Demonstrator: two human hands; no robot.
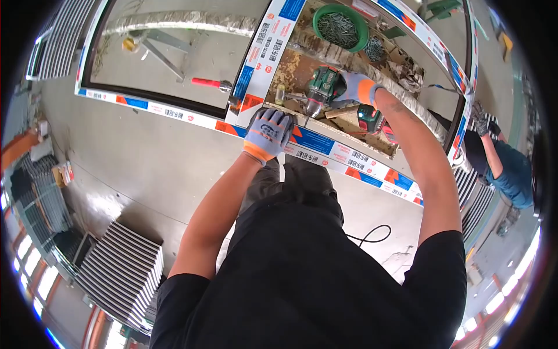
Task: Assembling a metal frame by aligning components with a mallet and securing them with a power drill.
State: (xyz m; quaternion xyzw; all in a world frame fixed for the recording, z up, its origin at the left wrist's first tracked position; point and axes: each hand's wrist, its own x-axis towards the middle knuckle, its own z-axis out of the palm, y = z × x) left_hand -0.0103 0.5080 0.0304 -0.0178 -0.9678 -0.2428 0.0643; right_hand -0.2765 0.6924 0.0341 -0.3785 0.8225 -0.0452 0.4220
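My right hand (356, 87), in a grey and orange glove, is closed around the handle of a green cordless drill (323, 83). The drill's bit points down at the near bar of a window frame (314, 141), which is wrapped in white, blue and orange printed film. My left hand (269, 132), gloved alike, lies left of the bit with its fingers curled over the same bar where a crossbar joins it. A green and black power tool (369, 118) with red parts lies beneath my right forearm, partly hidden.
A green bowl of screws (341, 29) stands on a worn board (297, 68) beyond the drill, with loose screws (375, 49) beside it. A red-handled tool (208, 82) is near the crossbar. Striped profiles (119, 273) are stacked behind left. Another person (505, 166) works at right.
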